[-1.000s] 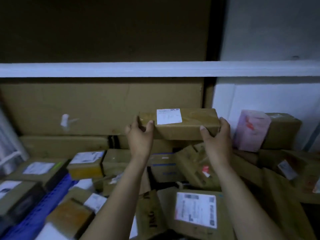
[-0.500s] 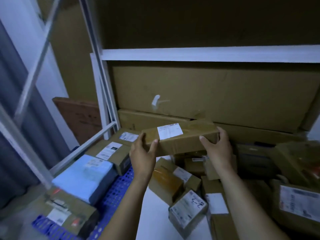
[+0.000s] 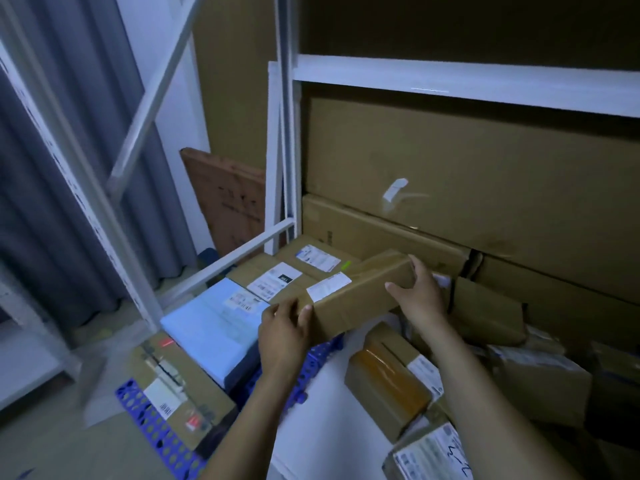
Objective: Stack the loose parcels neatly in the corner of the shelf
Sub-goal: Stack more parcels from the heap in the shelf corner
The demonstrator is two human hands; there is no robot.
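Observation:
I hold a long brown cardboard parcel (image 3: pixel 360 292) with a white label between both hands, tilted, its left end lower. My left hand (image 3: pixel 282 332) grips the near left end and my right hand (image 3: pixel 420 296) grips the far right end. The parcel hangs just above the flat parcels in the shelf's left corner: two brown labelled boxes (image 3: pixel 277 275) and a pale blue parcel (image 3: pixel 211 327). Whether it touches them I cannot tell. Loose parcels (image 3: pixel 391 379) lie in a heap at the lower right.
White shelf posts (image 3: pixel 284 143) and a side rail (image 3: pixel 221 268) bound the corner on the left. Large flat cartons (image 3: pixel 467 181) lean against the back. A blue perforated tray (image 3: pixel 156 434) carries a labelled box at the lower left. A white shelf surface (image 3: pixel 325 424) shows between my arms.
My view and both hands have swung left toward the shelf corner. The held parcel has come down from chest height to just over the corner boxes and tilted.

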